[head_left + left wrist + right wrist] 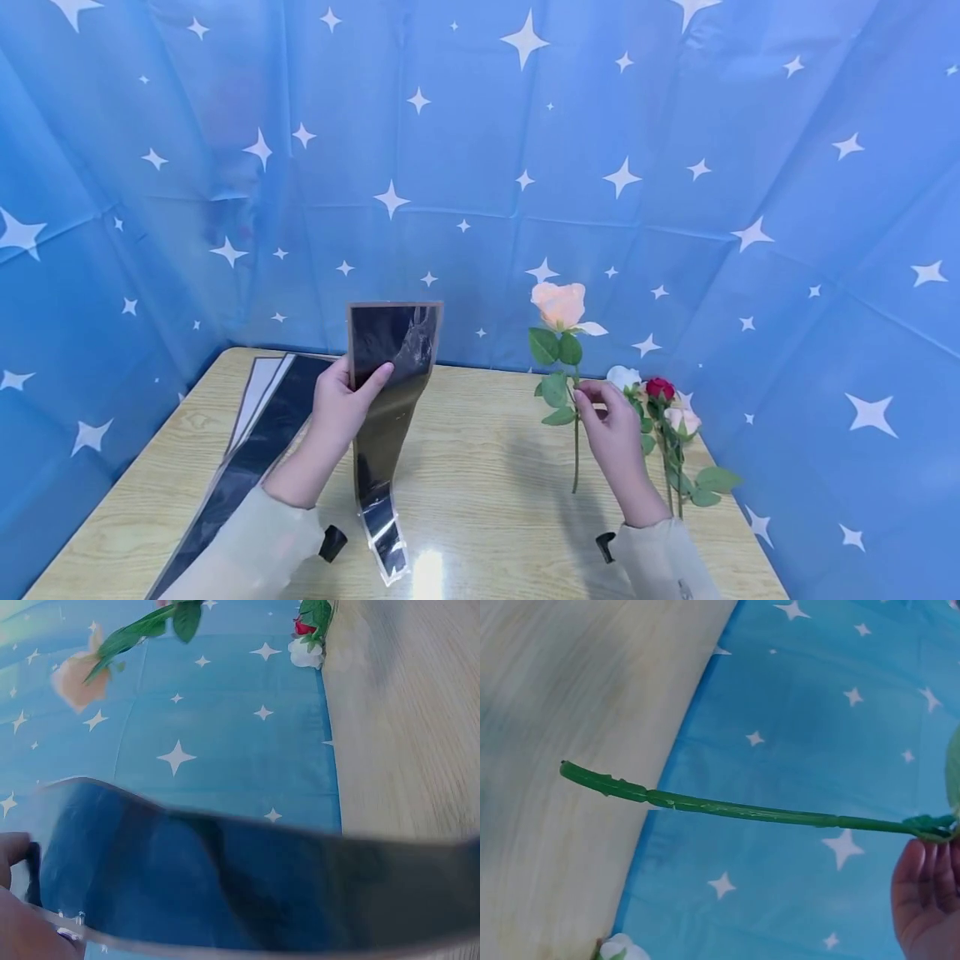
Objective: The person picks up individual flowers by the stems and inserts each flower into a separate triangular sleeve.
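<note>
My left hand [341, 404] grips a long dark film sleeve with a pale border [392, 408] near its top, thumb across the front. The sleeve hangs down over the table, its lower end bent. Across the left wrist view the same sleeve [165, 862] stretches wide and slightly blurred. On the other side, my right hand [615, 429] pinches an artificial peach rose [558, 305] by its stem, bloom up, just below the leaves. In the right wrist view the bare green stem [742, 813] runs out from the fingers.
More dark sleeves [262, 450] lie stacked at the table's left. At the right lie other artificial roses: a white one [622, 377], a red one [660, 388] and a pale pink one [682, 420]. A blue star-patterned curtain [465, 142] hangs behind the wooden table [480, 458].
</note>
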A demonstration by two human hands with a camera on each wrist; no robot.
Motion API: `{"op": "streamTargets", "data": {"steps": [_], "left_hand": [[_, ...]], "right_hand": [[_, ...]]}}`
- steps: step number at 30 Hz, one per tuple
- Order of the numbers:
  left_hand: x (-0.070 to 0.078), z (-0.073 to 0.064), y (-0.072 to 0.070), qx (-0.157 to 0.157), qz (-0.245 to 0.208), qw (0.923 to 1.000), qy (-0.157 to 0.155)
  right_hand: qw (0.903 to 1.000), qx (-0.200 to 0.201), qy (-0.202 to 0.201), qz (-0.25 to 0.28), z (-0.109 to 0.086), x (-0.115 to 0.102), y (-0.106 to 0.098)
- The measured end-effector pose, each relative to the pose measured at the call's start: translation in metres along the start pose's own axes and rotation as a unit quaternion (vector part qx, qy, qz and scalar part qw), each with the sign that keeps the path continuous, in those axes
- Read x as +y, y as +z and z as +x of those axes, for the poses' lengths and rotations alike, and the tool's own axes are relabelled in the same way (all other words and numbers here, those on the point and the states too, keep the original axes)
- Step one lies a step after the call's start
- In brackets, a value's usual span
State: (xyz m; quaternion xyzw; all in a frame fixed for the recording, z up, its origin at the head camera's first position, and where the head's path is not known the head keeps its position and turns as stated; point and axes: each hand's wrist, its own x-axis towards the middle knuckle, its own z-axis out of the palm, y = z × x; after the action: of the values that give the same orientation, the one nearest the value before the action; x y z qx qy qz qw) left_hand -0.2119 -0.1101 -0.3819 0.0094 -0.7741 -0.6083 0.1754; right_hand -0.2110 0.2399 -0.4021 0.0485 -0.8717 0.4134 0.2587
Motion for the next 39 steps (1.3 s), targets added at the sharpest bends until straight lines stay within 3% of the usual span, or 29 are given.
{"op": "streamTargets", "data": {"steps": [4,11,22,30,39], "left_hand": [[0.001,-0.002,0.005,-0.031,0.013,0.9993,0.018],[-0.003,-0.006,0.014,-0.066,0.021,0.9972,0.026],[-0.004,-0.01,0.023,-0.085,0.029,0.9959,0.009],[-0.005,-0.011,0.025,-0.086,0.049,0.994,0.045],[-0.009,-0.012,0.029,-0.078,0.048,0.994,0.059]], "right_hand": [[0.9997,0.005,-0.009,0.024,0.007,-0.009,0.0],[0.9913,0.022,0.005,0.129,0.017,-0.026,0.0],[0.9636,0.043,-0.011,0.264,0.023,-0.051,0.005],[0.9352,0.064,-0.043,0.346,0.022,-0.064,0.003],[0.9223,0.079,-0.015,0.378,0.019,-0.079,-0.005]]}}
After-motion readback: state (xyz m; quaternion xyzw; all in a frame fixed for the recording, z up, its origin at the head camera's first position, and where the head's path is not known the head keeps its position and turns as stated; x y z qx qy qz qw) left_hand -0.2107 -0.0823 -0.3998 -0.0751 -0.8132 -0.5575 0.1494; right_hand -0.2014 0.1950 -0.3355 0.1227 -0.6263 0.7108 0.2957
